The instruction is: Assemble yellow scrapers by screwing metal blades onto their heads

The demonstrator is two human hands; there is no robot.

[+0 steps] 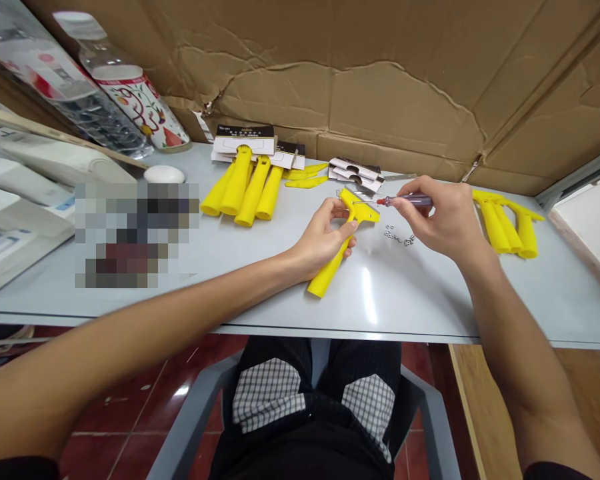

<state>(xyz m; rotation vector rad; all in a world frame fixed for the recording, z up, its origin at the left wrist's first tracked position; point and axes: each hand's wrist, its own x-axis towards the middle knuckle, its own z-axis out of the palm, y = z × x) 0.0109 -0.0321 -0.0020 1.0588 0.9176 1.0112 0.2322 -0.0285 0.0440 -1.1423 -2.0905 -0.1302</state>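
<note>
- Location: the yellow scraper is held just above the tabletop, near its middle, with the handle slanted down toward the seated person and the wide head turned away.
- Left hand: fingers clamped around the upper handle, just below the head; the scraper is steadied by this grip.
- Right hand: fingers clamped on the handle of a screwdriver, whose shaft is pointed leftward across the scraper head.
- Contact: the screwdriver tip is seen at the head; whether it is seated in a screw cannot be told at this size.
- Step in hand: judged to be screw work at the head, the screwdriver being applied while the scraper is braced.
- Next move: judged to call for the tip to be kept in line with the fastening and turned under light pressure, the left grip being held firm against twist.
- Small metal fasteners: scattered loose on the tabletop, just below the screwdriver and near the right hand.
- Left of the work: yellow handles are laid against printed cards, with flat yellow strips beside them.
- Right of the work: further yellow scrapers are grouped, well apart from the hands.
- Behind: a cardboard sheet is stood along the tabletop's far edge.
</note>
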